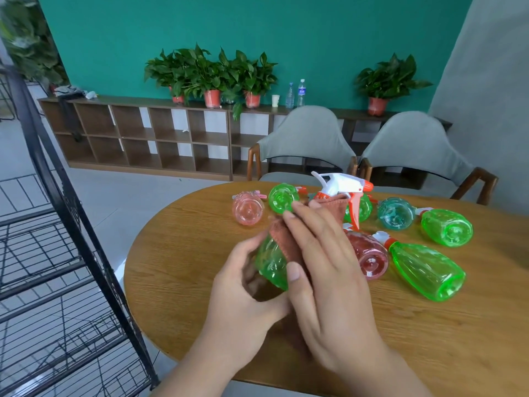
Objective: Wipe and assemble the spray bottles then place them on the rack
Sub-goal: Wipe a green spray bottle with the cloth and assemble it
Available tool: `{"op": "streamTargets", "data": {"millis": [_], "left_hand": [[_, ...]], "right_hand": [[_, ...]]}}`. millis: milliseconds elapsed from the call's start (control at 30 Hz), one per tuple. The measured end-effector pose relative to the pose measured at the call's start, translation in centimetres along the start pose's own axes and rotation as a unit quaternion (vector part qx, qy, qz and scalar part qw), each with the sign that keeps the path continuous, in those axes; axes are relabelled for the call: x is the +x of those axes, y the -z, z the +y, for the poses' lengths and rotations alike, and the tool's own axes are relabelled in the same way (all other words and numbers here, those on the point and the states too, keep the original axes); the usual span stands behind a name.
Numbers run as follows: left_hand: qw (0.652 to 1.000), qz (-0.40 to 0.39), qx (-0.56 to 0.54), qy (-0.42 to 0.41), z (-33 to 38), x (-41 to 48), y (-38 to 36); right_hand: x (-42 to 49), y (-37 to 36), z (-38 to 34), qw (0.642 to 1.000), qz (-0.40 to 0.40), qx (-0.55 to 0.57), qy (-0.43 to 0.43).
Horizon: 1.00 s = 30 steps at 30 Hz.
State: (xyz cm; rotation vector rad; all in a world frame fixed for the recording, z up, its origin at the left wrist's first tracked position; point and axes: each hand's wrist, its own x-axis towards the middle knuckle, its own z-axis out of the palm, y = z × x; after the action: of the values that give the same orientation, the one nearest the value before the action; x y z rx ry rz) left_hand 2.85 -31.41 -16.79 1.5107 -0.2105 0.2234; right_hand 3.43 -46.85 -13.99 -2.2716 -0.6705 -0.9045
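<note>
Centrally, just below mid-frame, the left hand point(243, 285) curls round the base of a green spray bottle point(270, 260) above the wooden table point(177, 253). The right hand point(323, 262), fingers straight and together, presses a reddish cloth point(286, 239) against its side. Loose bottles point(426, 267) lie at right.

Bright even daylight; soft shadows; edges bowed; top-left corner blurred.
</note>
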Motion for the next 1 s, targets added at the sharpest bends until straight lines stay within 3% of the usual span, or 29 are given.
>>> {"op": "streamTargets", "data": {"millis": [233, 567, 633, 833, 1000], "left_hand": [[0.998, 0.037, 0.040, -0.012, -0.6, 0.8, 0.7], [0.999, -0.001, 0.041, -0.013, -0.5, 0.6, 0.5], [0.999, 0.008, 0.052, -0.004, -0.5, 0.7, 0.7], [0.997, 0.034, 0.070, -0.002, -0.4, 1.0, 1.4], [0.997, 0.016, 0.074, -0.001, -0.4, 0.7, 0.7]], "right_hand": [[-2.0, -2.0, -0.9, 0.993, -0.021, -0.027, 0.113], [-0.6, -0.3, 1.3, 0.993, 0.021, 0.108, -0.049], [-1.2, -0.8, 0.4, 0.994, 0.010, 0.095, -0.045], [-2.1, -1.4, -0.1, 0.995, -0.047, 0.005, 0.086], [-0.1, -0.2, 1.8, 0.998, -0.047, 0.023, 0.021]]}}
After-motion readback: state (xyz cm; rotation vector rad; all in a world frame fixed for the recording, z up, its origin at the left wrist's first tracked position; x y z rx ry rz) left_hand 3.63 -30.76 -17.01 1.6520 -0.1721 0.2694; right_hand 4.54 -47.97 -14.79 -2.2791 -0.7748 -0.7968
